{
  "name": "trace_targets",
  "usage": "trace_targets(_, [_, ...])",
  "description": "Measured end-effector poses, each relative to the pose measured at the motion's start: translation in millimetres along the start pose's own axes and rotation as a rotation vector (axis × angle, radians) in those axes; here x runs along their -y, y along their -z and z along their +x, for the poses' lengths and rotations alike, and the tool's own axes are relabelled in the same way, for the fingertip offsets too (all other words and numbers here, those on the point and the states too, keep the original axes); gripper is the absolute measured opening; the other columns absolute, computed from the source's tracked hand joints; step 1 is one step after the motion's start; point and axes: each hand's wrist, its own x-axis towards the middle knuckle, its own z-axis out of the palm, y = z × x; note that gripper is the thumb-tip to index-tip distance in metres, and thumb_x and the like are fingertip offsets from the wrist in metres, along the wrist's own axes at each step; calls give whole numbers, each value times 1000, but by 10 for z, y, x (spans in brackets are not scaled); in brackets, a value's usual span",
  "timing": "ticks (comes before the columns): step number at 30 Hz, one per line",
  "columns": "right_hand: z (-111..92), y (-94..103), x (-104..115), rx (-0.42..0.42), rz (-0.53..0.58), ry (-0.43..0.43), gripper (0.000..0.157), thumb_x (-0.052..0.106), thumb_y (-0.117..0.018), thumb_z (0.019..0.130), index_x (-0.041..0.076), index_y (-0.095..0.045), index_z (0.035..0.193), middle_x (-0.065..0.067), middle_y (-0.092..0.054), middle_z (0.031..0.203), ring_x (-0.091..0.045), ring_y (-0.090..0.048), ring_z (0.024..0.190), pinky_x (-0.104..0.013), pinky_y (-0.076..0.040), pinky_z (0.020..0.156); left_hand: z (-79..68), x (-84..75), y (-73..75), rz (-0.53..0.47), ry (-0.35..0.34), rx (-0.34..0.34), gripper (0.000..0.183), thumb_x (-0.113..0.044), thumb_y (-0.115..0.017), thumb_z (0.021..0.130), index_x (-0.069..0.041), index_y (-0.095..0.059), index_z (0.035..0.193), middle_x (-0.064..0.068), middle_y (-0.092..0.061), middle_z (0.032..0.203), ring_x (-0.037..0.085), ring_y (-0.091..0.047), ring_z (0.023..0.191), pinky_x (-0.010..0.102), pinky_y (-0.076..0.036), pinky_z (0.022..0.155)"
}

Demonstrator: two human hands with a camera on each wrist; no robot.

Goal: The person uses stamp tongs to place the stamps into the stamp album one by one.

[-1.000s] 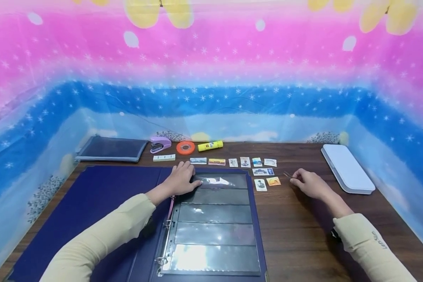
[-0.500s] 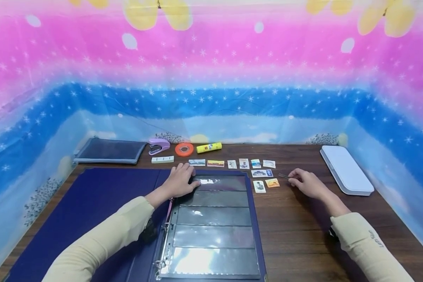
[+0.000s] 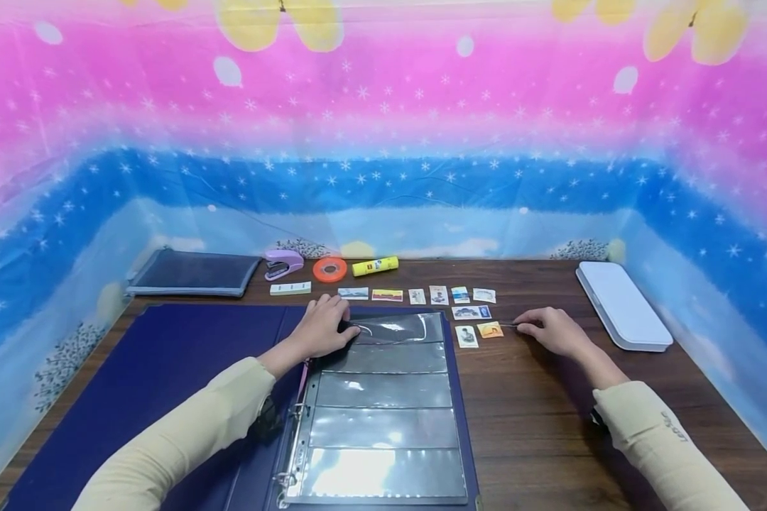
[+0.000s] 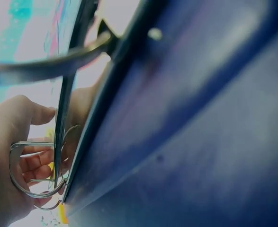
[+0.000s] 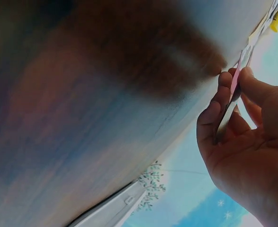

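Observation:
In the head view my left hand [image 3: 322,326] rests at the top left of a clear pocket page [image 3: 383,390], thumb on the top pocket. The page sits in an open dark blue ring binder [image 3: 211,355]. The left wrist view shows this hand [image 4: 15,156] beyond a metal ring [image 4: 15,165]. My right hand [image 3: 552,332] pinches tweezers [image 5: 232,92] between thumb and fingers, clearest in the right wrist view. Their tips are at the right edge of an orange stamp [image 3: 491,330]; I cannot tell whether they grip it. Beside it lies a portrait stamp [image 3: 466,337].
Several more stamps [image 3: 387,295] lie along the binder's top edge. Behind are a purple stapler [image 3: 284,264], orange tape roll [image 3: 329,269], yellow glue stick [image 3: 375,266] and small pale block [image 3: 290,288]. A dark pouch [image 3: 194,273] is back left, a white case [image 3: 623,305] right.
My right hand has moved slightly left, bringing the tweezers' tips to the orange stamp. The left hand stays at the page's top. The whole head view has shifted a little.

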Motion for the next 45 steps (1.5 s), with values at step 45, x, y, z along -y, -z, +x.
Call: trace_targets(45, [822, -162, 1753, -101, 55, 1, 21, 23, -54, 90, 17, -72, 98, -3, -70, 81, -15, -50, 58, -26, -31, 50, 248, 216, 150, -361, 54, 179, 12, -15, -56, 90, -7, -58, 81, 1, -58, 72, 13, -50, 68, 37, -23, 80])
